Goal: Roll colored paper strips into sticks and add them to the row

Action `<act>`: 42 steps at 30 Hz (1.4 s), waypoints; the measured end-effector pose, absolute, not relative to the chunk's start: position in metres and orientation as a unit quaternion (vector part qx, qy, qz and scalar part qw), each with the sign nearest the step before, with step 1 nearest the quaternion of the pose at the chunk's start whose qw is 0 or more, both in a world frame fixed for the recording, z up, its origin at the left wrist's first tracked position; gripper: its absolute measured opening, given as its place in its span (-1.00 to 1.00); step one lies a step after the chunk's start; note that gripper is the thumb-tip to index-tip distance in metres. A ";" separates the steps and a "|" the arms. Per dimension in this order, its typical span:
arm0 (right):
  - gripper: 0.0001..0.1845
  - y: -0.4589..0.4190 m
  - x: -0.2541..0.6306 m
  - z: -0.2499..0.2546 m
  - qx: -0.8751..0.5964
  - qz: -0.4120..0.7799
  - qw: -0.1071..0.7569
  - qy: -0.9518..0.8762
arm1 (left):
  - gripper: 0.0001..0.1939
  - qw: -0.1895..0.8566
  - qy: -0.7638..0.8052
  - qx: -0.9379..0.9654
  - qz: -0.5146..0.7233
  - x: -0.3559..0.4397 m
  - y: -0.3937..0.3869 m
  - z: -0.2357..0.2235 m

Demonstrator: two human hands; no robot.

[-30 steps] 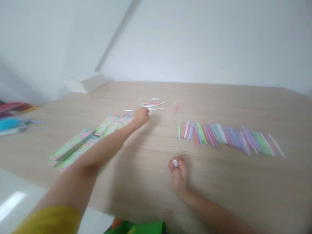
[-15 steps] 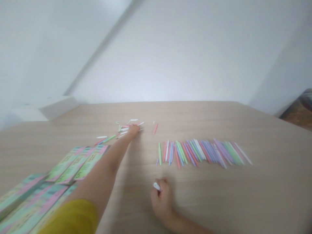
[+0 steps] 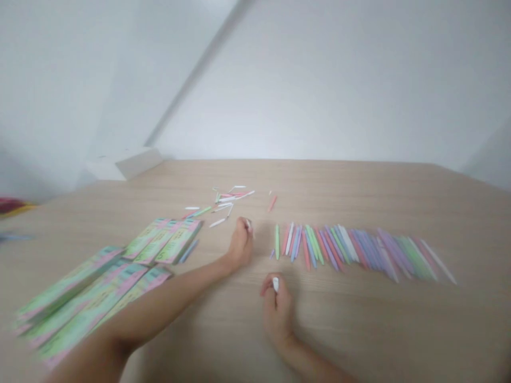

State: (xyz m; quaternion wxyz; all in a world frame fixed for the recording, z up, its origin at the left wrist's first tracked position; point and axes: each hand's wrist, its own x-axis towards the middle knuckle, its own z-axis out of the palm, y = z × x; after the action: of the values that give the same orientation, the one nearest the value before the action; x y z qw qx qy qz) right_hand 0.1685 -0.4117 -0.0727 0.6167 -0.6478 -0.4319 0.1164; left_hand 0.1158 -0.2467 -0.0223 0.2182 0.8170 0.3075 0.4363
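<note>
My right hand (image 3: 278, 306) is closed around a white pen (image 3: 275, 284), whose end sticks up out of the fist. Farther forward and to the left, my left hand (image 3: 241, 242) is closed on another small white piece (image 3: 249, 225), seemingly a pen, partly hidden by the fingers. Both hands are above the wooden table, apart from each other. A row of pastel pens (image 3: 333, 246) in green, pink, blue, purple and white lies to the right of my left hand. Beyond that hand is a loose scatter of white and coloured pens and thin pieces (image 3: 227, 200).
Flat pastel boxes (image 3: 159, 239) lie at the left, several side by side in two groups. A blue pen (image 3: 189, 251) rests beside them. One pink pen (image 3: 272, 203) lies alone at the back. A white box-like object (image 3: 138, 162) stands at the far left edge, against the wall.
My left hand has drawn back from the scattered pile toward me and now holds a white piece. My right hand keeps its white pen. The view has shifted left.
</note>
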 end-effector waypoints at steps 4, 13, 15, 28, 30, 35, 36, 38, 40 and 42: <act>-0.83 -0.419 0.162 -0.060 -0.679 0.084 0.538 -0.492 | -0.76 0.401 0.249 0.661 0.584 0.092 -0.327 -0.032; -0.84 -0.422 0.163 -0.054 -0.623 -0.047 0.418 -0.659 | -0.76 0.570 0.190 0.499 0.624 0.085 -0.390 -0.028; -0.82 -0.422 0.164 -0.055 -0.607 -0.062 0.421 -0.671 | -0.75 0.577 0.188 0.491 0.625 0.083 -0.393 -0.028; -0.77 -0.423 0.163 -0.055 -0.545 -0.129 0.415 -0.717 | -0.76 0.603 0.157 0.416 0.663 0.071 -0.387 -0.015; -0.76 -0.423 0.162 -0.055 -0.553 -0.139 0.401 -0.717 | -0.77 0.611 0.156 0.411 0.658 0.072 -0.388 -0.017; -0.72 -0.423 0.160 -0.054 -0.568 -0.161 0.389 -0.708 | -0.82 0.604 0.165 0.447 0.640 0.070 -0.393 -0.024; -0.71 -0.423 0.160 -0.053 -0.572 -0.163 0.389 -0.704 | -0.83 0.590 0.173 0.463 0.639 0.069 -0.394 -0.027; -0.71 -0.424 0.158 -0.052 -0.584 -0.162 0.389 -0.694 | -0.84 0.553 0.190 0.499 0.640 0.067 -0.395 -0.033; -0.73 -0.424 0.158 -0.052 -0.597 -0.151 0.392 -0.683 | -0.84 0.515 0.201 0.539 0.636 0.067 -0.394 -0.039; -0.75 -0.424 0.158 -0.052 -0.608 -0.131 0.393 -0.677 | -0.82 0.480 0.206 0.579 0.626 0.066 -0.392 -0.043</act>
State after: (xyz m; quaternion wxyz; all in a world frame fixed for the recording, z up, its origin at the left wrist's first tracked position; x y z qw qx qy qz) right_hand 0.1581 -0.4237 -0.0520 0.3933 -0.6082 -0.6769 -0.1314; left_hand 0.0662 -0.3921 -0.0432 0.4801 0.5792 0.2064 0.6256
